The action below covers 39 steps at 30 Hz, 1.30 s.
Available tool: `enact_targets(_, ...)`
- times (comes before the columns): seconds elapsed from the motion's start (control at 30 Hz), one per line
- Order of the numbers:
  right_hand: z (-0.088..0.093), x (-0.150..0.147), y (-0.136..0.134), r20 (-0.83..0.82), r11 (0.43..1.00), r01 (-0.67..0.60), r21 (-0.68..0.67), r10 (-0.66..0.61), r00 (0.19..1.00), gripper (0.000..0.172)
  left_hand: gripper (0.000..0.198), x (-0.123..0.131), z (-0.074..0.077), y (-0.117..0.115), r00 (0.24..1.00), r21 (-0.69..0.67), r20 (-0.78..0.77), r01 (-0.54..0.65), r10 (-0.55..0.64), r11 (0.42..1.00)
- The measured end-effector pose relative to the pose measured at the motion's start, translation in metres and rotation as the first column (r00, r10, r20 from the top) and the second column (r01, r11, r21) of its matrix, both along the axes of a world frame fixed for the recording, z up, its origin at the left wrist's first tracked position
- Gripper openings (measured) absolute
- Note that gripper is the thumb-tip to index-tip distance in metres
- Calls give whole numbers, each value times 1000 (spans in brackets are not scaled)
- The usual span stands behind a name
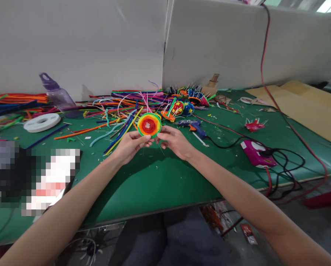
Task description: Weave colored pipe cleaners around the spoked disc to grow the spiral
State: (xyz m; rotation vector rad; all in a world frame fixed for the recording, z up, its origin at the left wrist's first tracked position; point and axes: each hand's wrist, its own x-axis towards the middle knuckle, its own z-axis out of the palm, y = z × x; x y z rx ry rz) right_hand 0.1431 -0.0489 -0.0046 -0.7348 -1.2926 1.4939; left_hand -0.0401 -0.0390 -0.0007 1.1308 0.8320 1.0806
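Note:
Between my two hands I hold up a round disc of coiled pipe cleaner (148, 125), ringed green, yellow, orange and red with a pale spot at its centre. My left hand (132, 145) pinches its lower left edge, thumb in front. On the lower right edge, my right hand (176, 141) grips it the same way. Thin strands stick out around the disc. Just behind it lie a red ball with yellow stars (178, 108) and a blue starred one (188, 108). A blue glue gun (194, 127) rests on the green table (154, 188) to the right.
Loose pipe cleaners (121, 101) cover the table's back. At left stand a purple bottle (61, 96), a white spool (42, 122) and a blurred-out phone-like object (53, 181). A magenta power socket (258, 153) with looped black cable sits right, near cardboard (312, 107).

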Motion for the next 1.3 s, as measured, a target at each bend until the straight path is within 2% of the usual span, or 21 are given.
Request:
enact_targets(0.4, -6, 1, 3, -35, 1000, 6, -12, -6, 999, 20, 25, 1, 1, -1, 1000, -3, 6, -4, 4, 1000)
enact_targets(0.77, -3, 0, 3, -55, 1000, 23, -14, -23, 998, 23, 25, 0, 0, -1, 1000, -6, -2, 19, -19, 1000)
enact_targets(0.87, -4, 0, 4, -64, 999, 44, -27, -45, 997, 30, 24, 0, 0, 0, 1000, -5, -14, 15, -15, 1000)
enact_targets(1.0, -3, 0, 6, -83, 994, 95, -47, -99, 992, 53, 23, 0, 0, 0, 1000, -9, -24, 2, -2, 1000)
enact_targets(1.07, -3, 0, 6, -82, 994, 104, -44, -107, 991, 59, 22, 0, 0, 0, 1000, -14, -20, -4, 4, 1000)
enact_targets(1.3, -4, 2, 7, -85, 999, 45, -13, -46, 995, 47, 19, -1, 2, 2, 999, -87, 45, -24, 28, 996)
